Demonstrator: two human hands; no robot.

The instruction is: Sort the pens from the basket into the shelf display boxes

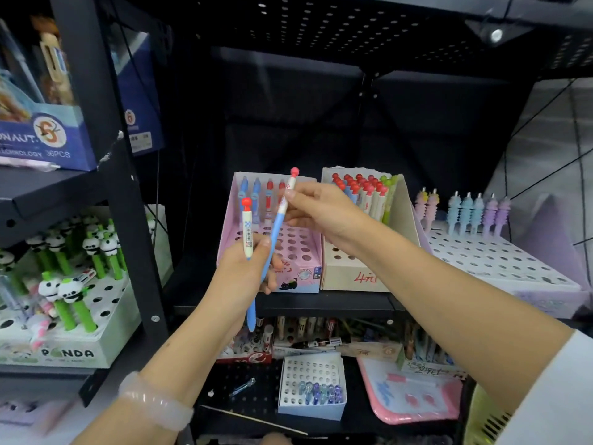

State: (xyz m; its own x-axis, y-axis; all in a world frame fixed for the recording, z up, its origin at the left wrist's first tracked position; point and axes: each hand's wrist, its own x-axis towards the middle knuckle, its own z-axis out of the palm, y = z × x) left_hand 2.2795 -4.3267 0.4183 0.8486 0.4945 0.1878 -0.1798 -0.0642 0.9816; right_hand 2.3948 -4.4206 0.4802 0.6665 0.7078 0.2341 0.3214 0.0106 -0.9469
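Left hand (245,271) grips 2 red-capped pens (247,228); right hand (316,208) pinches the upper barrel of the longer blue pen (278,220), in front of the pink display box (308,268).

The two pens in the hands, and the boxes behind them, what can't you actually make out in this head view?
- Lower end of the shorter pen: hidden inside the left hand.
- Print on the blue pen near the right hand: too small.
- Front holes of the pink box: covered by both hands.
- Basket: cut off at the bottom edge, contents unseen.
- Pens on the lower shelf: blurred and shadowed.
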